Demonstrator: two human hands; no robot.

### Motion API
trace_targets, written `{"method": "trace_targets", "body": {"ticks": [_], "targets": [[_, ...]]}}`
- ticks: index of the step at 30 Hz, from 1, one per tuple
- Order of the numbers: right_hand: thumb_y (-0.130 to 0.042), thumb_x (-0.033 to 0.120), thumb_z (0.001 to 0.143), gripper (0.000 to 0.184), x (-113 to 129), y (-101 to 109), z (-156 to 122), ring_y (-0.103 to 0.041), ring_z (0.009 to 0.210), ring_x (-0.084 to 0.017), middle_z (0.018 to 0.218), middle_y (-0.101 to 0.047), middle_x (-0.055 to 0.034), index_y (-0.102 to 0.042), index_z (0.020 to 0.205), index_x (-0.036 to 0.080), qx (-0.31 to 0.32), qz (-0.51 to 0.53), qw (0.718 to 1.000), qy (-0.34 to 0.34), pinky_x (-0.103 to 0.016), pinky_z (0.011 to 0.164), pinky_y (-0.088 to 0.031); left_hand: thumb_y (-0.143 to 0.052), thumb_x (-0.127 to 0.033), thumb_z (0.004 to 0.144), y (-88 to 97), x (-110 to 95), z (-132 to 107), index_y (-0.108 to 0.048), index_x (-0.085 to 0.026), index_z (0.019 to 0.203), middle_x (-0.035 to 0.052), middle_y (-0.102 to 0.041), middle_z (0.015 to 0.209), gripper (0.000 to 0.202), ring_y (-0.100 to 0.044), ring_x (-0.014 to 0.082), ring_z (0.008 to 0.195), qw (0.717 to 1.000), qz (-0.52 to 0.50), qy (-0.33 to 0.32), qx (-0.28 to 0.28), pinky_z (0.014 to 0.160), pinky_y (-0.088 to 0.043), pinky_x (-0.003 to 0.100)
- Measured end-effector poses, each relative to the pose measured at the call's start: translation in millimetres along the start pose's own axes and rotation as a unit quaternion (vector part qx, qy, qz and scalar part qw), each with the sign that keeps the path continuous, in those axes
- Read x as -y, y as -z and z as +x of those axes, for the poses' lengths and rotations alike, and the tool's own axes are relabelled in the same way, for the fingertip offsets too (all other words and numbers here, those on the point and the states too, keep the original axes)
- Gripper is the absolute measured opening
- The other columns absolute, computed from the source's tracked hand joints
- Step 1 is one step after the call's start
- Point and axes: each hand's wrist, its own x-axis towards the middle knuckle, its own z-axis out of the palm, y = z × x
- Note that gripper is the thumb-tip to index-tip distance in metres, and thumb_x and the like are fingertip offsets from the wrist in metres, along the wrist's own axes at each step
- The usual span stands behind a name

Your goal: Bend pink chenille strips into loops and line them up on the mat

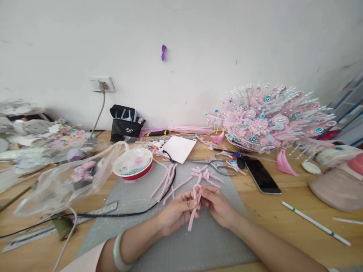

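Between my two hands is a pink pipe cleaner (192, 219), bent into a loop near its top, with a straight tail hanging down. My left hand (180, 209) pinches it from the left, thumb along its side. My right hand (217, 202) grips the loop from the right with thumb and fingertips. Just beyond my fingers, several knotted pink pipe cleaner pieces (202, 173) lie on the grey cutting mat (136, 234). Left of them is a small bunch of bent pink pipe cleaners (167, 181).
A beaded pink headdress (261, 121) stands at the back right. Scissors (217, 163), a phone (262, 175) and a white stick (316, 223) lie on the right. Leftward are a red-rimmed bowl of beads (132, 172), a plastic bag (56, 185), a black cable (124, 215) and a ruler (28, 235).
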Motion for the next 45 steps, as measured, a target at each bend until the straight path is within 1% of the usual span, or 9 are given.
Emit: {"method": "trace_targets", "body": {"ticks": [7, 17, 22, 26, 30, 35, 38, 41, 45], "targets": [[-0.061, 0.032, 0.072, 0.020, 3.2, -2.5, -0.8, -0.039, 0.047, -0.008, 0.052, -0.047, 0.0017, -0.063, 0.066, 0.013, 0.026, 0.041, 0.999, -0.013, -0.020, 0.043, -0.038, -0.070, -0.019, 0.064, -1.4, -0.9, -0.7, -0.059, -0.011, 0.067, -0.0002, -0.056, 0.061, 0.015, -0.051, 0.0064, 0.049, 1.000, 0.020, -0.013, 0.006, 0.052, -0.036, 0.018], [-0.062, 0.029, 0.071, 0.018, 6.0, -1.6, -2.4, -0.035, 0.045, -0.006, 0.050, -0.043, 0.0035, -0.064, 0.064, 0.012, 0.020, 0.075, 0.997, -0.027, -0.017, 0.043, -0.035, -0.073, -0.018, 0.060, -3.2, -3.6, -1.8, -0.062, -0.009, 0.068, 0.0010, -0.057, 0.062, 0.016, -0.052, 0.0078, 0.053, 0.999, 0.048, 0.000, 0.005, 0.056, -0.039, 0.020], [-0.064, 0.026, 0.069, 0.015, 7.1, -2.1, -2.8, -0.033, 0.046, -0.005, 0.056, -0.051, 0.0012, -0.064, 0.067, 0.011, 0.001, 0.079, 0.996, -0.029, -0.016, 0.044, -0.033, -0.074, -0.018, 0.059, -3.2, -4.1, -1.9, -0.063, -0.009, 0.070, 0.0009, -0.057, 0.064, 0.017, -0.051, 0.0071, 0.054, 0.998, 0.059, 0.013, 0.007, 0.058, -0.037, 0.020], [-0.065, 0.027, 0.068, 0.015, 7.9, -3.5, -3.0, -0.033, 0.047, -0.005, 0.054, -0.050, 0.0018, -0.064, 0.066, 0.012, -0.012, 0.061, 0.998, -0.033, -0.016, 0.045, -0.031, -0.074, -0.021, 0.058, -3.9, -4.4, -1.4, -0.062, -0.010, 0.065, 0.0009, -0.057, 0.064, 0.018, -0.049, 0.0075, 0.056, 0.996, 0.083, 0.005, 0.010, 0.060, -0.036, 0.020], [-0.064, 0.032, 0.069, 0.019, 9.2, -4.6, -2.5, -0.035, 0.048, -0.006, 0.054, -0.049, 0.0021, -0.063, 0.064, 0.013, -0.013, 0.010, 1.000, -0.021, -0.019, 0.045, -0.030, -0.075, -0.019, 0.056, -3.7, -3.7, 0.5, -0.062, -0.011, 0.067, 0.0021, -0.058, 0.069, 0.019, -0.051, 0.0110, 0.064, 0.993, 0.116, -0.026, -0.016, 0.065, -0.037, 0.023], [-0.063, 0.034, 0.069, 0.021, 11.0, -3.5, -0.3, -0.038, 0.050, -0.006, 0.059, -0.050, 0.0039, -0.061, 0.080, 0.017, -0.075, -0.059, 0.995, 0.023, -0.020, 0.049, -0.030, -0.071, -0.013, 0.059, -2.3, -4.1, 2.4, -0.059, -0.015, 0.079, 0.0021, -0.059, 0.073, 0.023, -0.053, 0.0133, 0.070, 0.990, 0.107, -0.088, -0.029, 0.066, -0.038, 0.023], [-0.054, 0.039, 0.075, 0.024, 8.6, -3.7, -0.2, -0.040, 0.053, -0.008, 0.056, -0.046, 0.0039, -0.055, 0.067, 0.016, -0.098, -0.138, 0.984, 0.048, -0.021, 0.052, -0.032, -0.069, -0.013, 0.063, -0.4, -5.0, 3.2, -0.059, -0.014, 0.079, -0.0001, -0.056, 0.068, 0.018, -0.050, 0.0104, 0.065, 0.987, 0.091, -0.120, -0.063, 0.065, -0.037, 0.021], [-0.052, 0.037, 0.076, 0.027, 3.0, -5.8, -2.2, -0.040, 0.053, -0.009, 0.054, -0.043, 0.0041, -0.049, 0.058, 0.016, -0.083, -0.254, 0.962, 0.058, -0.021, 0.051, -0.032, -0.068, -0.015, 0.065, 1.6, -5.3, 3.9, -0.059, -0.013, 0.075, -0.0005, -0.054, 0.068, 0.013, -0.049, 0.0100, 0.065, 0.982, 0.077, -0.146, -0.089, 0.066, -0.037, 0.021], [-0.050, 0.033, 0.078, 0.021, -0.9, -9.3, -5.1, -0.043, 0.054, -0.009, 0.056, -0.047, 0.0036, -0.053, 0.066, 0.016, -0.041, -0.337, 0.937, 0.081, -0.021, 0.052, -0.033, -0.066, -0.016, 0.067, 1.5, -4.9, 3.5, -0.056, -0.014, 0.069, -0.0019, -0.052, 0.062, 0.010, -0.048, 0.0099, 0.060, 0.981, 0.063, -0.150, -0.101, 0.060, -0.038, 0.021]]}}
